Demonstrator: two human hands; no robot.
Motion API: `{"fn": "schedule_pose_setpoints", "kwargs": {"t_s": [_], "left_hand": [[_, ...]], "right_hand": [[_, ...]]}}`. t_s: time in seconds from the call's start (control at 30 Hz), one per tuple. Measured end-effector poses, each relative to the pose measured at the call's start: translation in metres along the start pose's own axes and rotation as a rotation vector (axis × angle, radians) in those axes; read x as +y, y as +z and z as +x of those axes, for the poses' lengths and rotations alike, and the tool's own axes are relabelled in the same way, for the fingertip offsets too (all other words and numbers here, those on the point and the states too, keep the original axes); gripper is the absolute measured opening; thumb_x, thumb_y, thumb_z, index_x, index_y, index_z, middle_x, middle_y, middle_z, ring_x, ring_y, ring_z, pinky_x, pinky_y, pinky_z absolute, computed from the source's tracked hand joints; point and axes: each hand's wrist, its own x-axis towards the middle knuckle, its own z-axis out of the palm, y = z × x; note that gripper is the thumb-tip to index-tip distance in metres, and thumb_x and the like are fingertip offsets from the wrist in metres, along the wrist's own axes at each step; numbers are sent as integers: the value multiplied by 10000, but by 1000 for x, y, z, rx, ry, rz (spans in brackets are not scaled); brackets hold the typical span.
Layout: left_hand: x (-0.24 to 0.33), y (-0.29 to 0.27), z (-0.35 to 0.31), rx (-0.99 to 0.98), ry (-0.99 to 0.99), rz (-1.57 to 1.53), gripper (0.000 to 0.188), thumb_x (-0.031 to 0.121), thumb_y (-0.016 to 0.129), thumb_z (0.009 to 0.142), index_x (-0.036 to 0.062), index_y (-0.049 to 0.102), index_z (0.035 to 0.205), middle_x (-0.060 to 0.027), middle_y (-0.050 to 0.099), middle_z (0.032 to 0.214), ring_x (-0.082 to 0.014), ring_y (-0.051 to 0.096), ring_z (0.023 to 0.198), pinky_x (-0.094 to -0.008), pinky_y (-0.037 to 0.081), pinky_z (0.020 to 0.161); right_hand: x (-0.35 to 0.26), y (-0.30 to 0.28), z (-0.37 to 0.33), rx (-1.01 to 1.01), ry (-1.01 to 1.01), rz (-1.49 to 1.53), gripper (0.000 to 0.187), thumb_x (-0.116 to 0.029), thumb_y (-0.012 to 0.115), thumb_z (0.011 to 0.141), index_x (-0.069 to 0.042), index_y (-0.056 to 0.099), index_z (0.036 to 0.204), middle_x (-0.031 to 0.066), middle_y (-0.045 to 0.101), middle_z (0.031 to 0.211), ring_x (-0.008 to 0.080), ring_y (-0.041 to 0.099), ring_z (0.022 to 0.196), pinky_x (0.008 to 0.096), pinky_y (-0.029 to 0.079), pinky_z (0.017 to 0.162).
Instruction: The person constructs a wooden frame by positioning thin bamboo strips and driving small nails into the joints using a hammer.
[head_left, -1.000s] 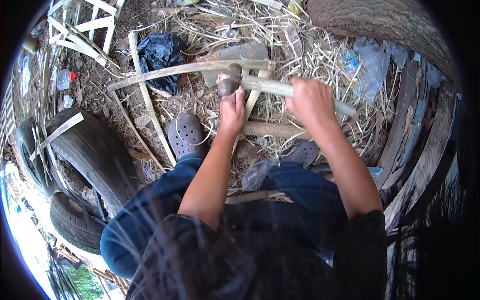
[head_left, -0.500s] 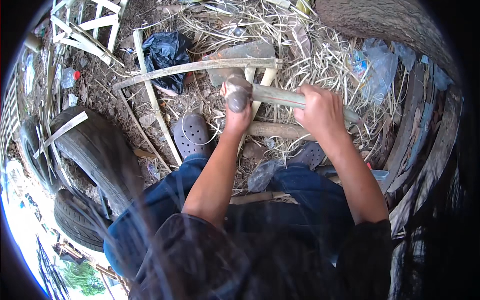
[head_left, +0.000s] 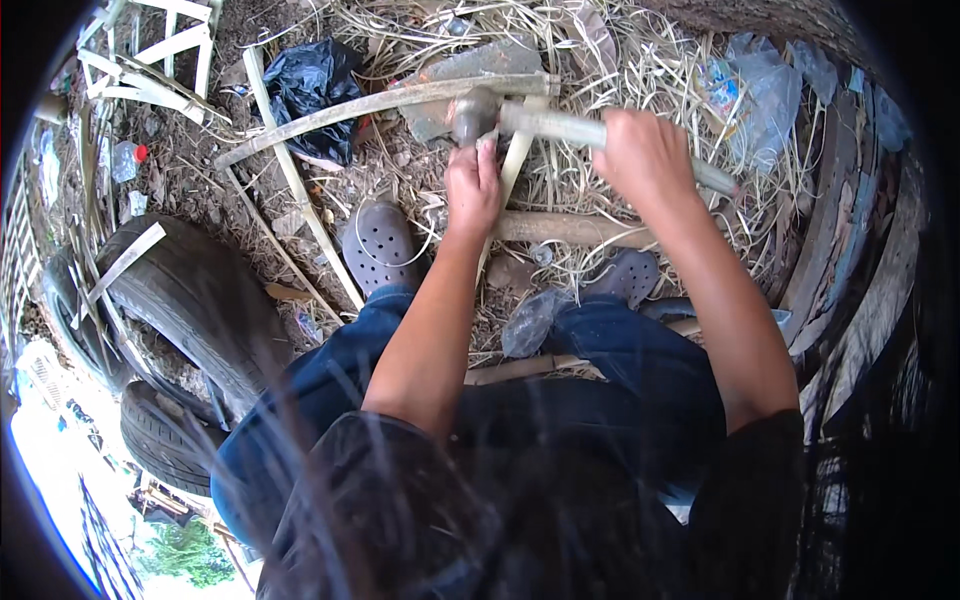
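My right hand [head_left: 648, 155] is wrapped round the pale handle of a hammer [head_left: 560, 126]. Its rounded grey-brown head lies, in the view, over a curved bamboo strip [head_left: 350, 122], just beyond my left fingertips. My left hand [head_left: 472, 190] is closed with thumb and fingers pressed together, close to the hammer head. Whatever it pinches is too small or hidden to make out. The curved strip tops a bamboo frame, with a left leg [head_left: 292, 175] and a right leg [head_left: 517, 155] running toward me. Motion slightly blurs the hammer.
A flat stone slab [head_left: 515, 62] and a black plastic bag [head_left: 315, 75] lie beyond the frame. Between my feet lies a wooden pole [head_left: 570, 229]. Old tyres [head_left: 195, 300] stand at left; bamboo shavings [head_left: 640, 75] and clear plastic [head_left: 770, 100] litter the right.
The hammer head has moved away from me, off my left hand's fingers to beside the curved strip. My left fingers now show. The whole view has shifted a little.
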Motion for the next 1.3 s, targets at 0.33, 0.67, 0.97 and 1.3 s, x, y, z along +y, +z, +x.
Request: {"fn": "schedule_pose_setpoints", "kwargs": {"t_s": [0.33,0.67,0.97,1.3], "left_hand": [[-19,11,-2,230,383,116,289,142,457,1003,-44,647,892,-187,617,759,-321,609,760,-405,462,723],[-6,21,-11,110,235,44,373,248,468,1031,-53,606,863,-195,605,754,-300,556,685,-404,450,673],[20,15,1,-90,-98,-3,335,183,463,994,-57,598,805,-198,637,751,-287,606,689,-430,442,632],[-31,17,9,179,235,102,397,245,452,1040,-29,579,783,-114,554,654,-225,509,592,-383,380,554]], "right_hand": [[-16,0,-20,-40,-34,36,144,-110,746,752,-17,693,849,146,696,738,244,686,631,401,570,650],[36,23,-20,-69,206,-35,114,-78,706,742,-19,691,838,142,684,709,300,675,609,405,551,630],[30,23,-7,-26,59,-81,142,-89,740,705,-20,675,811,153,683,727,308,687,662,420,552,633],[0,17,-29,39,2,36,192,-127,776,683,-21,662,797,155,677,732,327,686,675,452,546,650]]}}
